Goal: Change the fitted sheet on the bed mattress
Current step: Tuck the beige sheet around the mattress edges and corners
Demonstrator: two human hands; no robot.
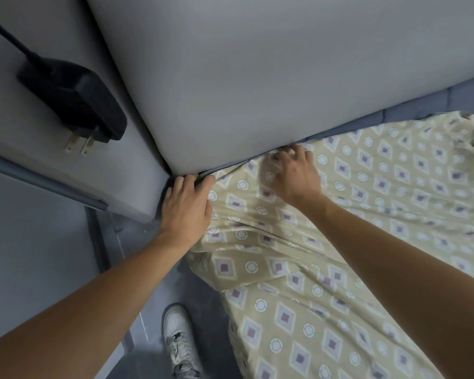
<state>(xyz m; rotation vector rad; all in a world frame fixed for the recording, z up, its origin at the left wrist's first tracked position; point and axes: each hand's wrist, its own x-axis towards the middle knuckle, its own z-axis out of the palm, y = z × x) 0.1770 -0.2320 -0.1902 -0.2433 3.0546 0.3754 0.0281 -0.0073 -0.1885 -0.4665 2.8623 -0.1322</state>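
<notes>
A beige fitted sheet [340, 242] printed with diamonds and circles lies over the mattress, wrinkled near the corner. The blue mattress [422, 105] shows as a bare strip along the far edge. My left hand [186, 209] is at the mattress corner, its fingers hooked over the sheet's edge where a dark blue seam shows; the fingertips dip into the gap. My right hand [296, 173] is on top of the bed by the far edge, fingers curled into a bunch of the sheet, slightly blurred.
A grey padded panel [257, 64] stands right against the mattress's far edge. To the left, a black power adapter [74, 97] with bare prongs lies on a grey ledge. My white shoe [179, 340] is on the grey floor beside the bed.
</notes>
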